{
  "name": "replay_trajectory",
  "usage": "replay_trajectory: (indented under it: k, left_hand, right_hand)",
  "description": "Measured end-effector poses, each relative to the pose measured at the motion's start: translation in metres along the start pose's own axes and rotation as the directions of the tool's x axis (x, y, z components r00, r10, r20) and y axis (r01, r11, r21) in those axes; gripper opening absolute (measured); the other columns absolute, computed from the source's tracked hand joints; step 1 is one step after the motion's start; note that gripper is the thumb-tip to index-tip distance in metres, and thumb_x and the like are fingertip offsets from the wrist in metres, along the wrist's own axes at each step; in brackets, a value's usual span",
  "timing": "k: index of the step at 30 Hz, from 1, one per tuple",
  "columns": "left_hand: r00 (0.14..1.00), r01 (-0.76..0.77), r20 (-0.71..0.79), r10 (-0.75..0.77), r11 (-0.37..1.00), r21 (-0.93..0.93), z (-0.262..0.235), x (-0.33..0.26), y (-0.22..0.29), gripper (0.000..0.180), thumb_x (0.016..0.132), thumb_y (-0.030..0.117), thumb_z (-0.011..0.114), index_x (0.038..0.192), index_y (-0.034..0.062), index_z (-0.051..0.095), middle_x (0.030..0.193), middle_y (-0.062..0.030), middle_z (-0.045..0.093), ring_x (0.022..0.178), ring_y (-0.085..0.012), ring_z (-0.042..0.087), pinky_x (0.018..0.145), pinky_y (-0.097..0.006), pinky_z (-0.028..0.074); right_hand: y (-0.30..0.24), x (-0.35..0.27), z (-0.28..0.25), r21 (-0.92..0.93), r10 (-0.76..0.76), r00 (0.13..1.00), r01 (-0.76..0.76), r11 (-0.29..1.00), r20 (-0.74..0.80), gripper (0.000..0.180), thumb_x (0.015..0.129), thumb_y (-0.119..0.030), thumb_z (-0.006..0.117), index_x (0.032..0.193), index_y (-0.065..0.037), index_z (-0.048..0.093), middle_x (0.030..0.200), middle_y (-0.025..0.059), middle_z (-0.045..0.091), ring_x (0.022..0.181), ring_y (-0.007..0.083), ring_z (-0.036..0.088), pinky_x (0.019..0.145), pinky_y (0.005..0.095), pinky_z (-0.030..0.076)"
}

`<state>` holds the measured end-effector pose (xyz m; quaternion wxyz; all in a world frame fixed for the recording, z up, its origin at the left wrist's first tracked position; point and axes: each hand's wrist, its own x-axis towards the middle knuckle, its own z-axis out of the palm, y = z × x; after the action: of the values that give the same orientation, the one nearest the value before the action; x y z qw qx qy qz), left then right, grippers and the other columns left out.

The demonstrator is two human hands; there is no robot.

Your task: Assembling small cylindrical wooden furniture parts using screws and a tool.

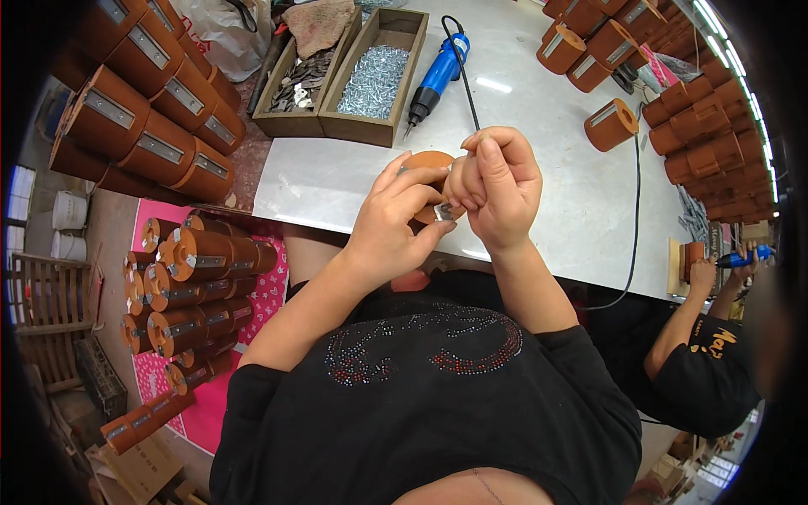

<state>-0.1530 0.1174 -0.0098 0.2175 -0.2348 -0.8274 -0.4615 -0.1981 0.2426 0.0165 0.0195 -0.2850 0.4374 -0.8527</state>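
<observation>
My left hand point(391, 223) is closed around a round terracotta-brown block point(432, 158) at the table's front edge, mostly covered by my fingers. Under the left thumb, a small shiny metal plate point(443, 213) shows against the block. My right hand point(502, 181) is curled into a fist just over the block's right side, fingertips beside the left fingers; whatever it may hold is hidden. A black cord point(468, 76) runs down to the top of the right fist. It comes from a blue electric screwdriver point(439, 74) lying beyond, bit toward me.
Left of the screwdriver stand a wooden box of screws point(419, 63) and another with flat metal pieces point(324, 52). Brown cylinders point(160, 118) are stacked at left, with more on a pink cloth point(206, 412). One cylinder point(608, 128) stands at right, near a co-worker's arm point(677, 324).
</observation>
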Motion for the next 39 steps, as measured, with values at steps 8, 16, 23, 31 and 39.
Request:
replay_trajectory:
  k: [8,16,23,31,39]
  left_hand:
    - [0.999,0.011,-0.036,-0.011,1.0,0.014,0.001,0.002,0.002,0.02,0.059,0.008,0.068,0.074,0.0004,0.058,0.092,-0.0141,0.058,0.092,-0.0263,0.054,0.095,-0.045,0.031]
    - [0.999,0.027,-0.033,-0.027,1.0,-0.007,0.001,0.002,0.001,0.02,0.058,0.007,0.067,0.074,0.0009,0.058,0.091,-0.0119,0.058,0.09,-0.0271,0.054,0.095,-0.045,0.03]
    - [0.999,0.044,-0.029,-0.045,0.999,-0.004,0.001,0.0,0.001,0.022,0.058,0.007,0.067,0.077,0.0011,0.057,0.092,-0.0112,0.057,0.091,-0.0281,0.053,0.095,-0.044,0.031]
    - [0.996,0.079,-0.026,-0.08,0.996,-0.033,-0.001,0.002,0.003,0.021,0.059,0.007,0.067,0.076,0.003,0.057,0.086,-0.0104,0.058,0.087,-0.0269,0.055,0.095,-0.043,0.031]
    - [0.995,0.061,-0.076,-0.064,0.997,-0.043,-0.001,-0.001,-0.001,0.02,0.058,0.007,0.067,0.074,0.0018,0.056,0.083,-0.0114,0.058,0.085,-0.0267,0.054,0.096,-0.043,0.031]
  right_hand:
    - [0.0,0.001,0.001,-0.031,0.011,0.999,-0.01,0.999,0.034,0.01,0.088,-0.007,0.042,0.085,0.001,0.046,0.048,-0.0014,0.038,0.039,0.0043,0.034,0.037,0.0193,0.028]
    - [-0.011,0.015,-0.006,-0.21,0.195,0.935,-0.135,0.968,0.297,0.012,0.088,-0.008,0.04,0.088,0.003,0.046,0.05,-0.0002,0.037,0.04,0.0062,0.033,0.039,0.021,0.03]
    - [-0.021,0.019,0.004,-0.549,0.258,0.963,-0.174,0.817,0.079,0.015,0.082,-0.012,0.053,0.092,-0.001,0.048,0.053,-0.0013,0.045,0.05,0.0025,0.041,0.046,0.0162,0.031]
    - [-0.009,0.01,0.017,-0.239,0.248,0.967,-0.228,0.944,0.059,0.018,0.083,-0.017,0.055,0.085,-0.001,0.049,0.056,-0.0023,0.049,0.049,0.0013,0.042,0.044,0.0152,0.032]
    - [0.004,0.015,0.009,-0.084,0.242,0.959,-0.232,0.969,0.15,0.016,0.088,-0.014,0.045,0.082,0.001,0.048,0.051,-0.0028,0.042,0.04,0.0016,0.032,0.038,0.0171,0.025]
